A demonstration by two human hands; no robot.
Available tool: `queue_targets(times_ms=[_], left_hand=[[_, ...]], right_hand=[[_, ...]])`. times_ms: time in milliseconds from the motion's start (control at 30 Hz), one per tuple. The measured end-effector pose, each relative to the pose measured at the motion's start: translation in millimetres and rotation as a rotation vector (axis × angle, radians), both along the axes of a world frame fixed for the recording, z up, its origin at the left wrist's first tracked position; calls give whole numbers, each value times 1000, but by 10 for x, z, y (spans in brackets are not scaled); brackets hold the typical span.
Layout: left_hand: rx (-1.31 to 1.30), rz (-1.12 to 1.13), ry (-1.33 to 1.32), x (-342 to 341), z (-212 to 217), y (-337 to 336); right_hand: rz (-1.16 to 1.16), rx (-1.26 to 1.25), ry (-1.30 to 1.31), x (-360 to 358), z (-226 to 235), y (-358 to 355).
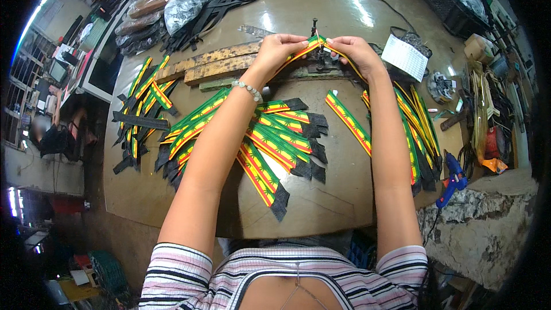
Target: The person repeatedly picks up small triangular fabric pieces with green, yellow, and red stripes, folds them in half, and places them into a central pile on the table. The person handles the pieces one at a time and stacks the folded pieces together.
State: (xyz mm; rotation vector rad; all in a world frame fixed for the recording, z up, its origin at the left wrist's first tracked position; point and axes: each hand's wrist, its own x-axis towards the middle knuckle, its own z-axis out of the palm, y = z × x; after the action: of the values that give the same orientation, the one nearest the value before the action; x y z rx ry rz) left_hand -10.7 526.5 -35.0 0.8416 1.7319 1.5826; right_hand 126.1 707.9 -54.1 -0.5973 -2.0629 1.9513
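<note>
My left hand (280, 51) and my right hand (357, 56) are both closed on one green, yellow and red strap (294, 59), pinching it between thumbs and fingers. The strap bends to a peak between my fingertips, and its ends hang down on either side. It is right at a small dark metal fixture with an upright screw (314, 25), whose lower part is partly covered by the strap and fingers. Under my left forearm lies a fanned pile of similar leaf-patterned straps (281, 138) with black ends. A single strap (349, 123) lies left of my right forearm.
Wooden bars (221, 63) lie left of the fixture. More straps are heaped at the left (143, 100) and right (422, 132). Black straps and plastic bags (189, 6) sit at the back left. A blue glue gun (453, 181) is at the right edge, and a white paper (404, 57) lies farther back.
</note>
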Motion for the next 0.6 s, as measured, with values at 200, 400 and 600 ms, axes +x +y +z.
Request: queue_targets(times_ms=[200,400,600], left_hand=[[-18,-23,-6,-31,-42,23],[2,-13,-4,-43,-101,40],[2,-18,11,-70,-131,62]], right_hand=[[-4,26,-40,-2,32,-23],[-18,24,-41,3,32,-20],[-29,50,-72,-7,34,-42]])
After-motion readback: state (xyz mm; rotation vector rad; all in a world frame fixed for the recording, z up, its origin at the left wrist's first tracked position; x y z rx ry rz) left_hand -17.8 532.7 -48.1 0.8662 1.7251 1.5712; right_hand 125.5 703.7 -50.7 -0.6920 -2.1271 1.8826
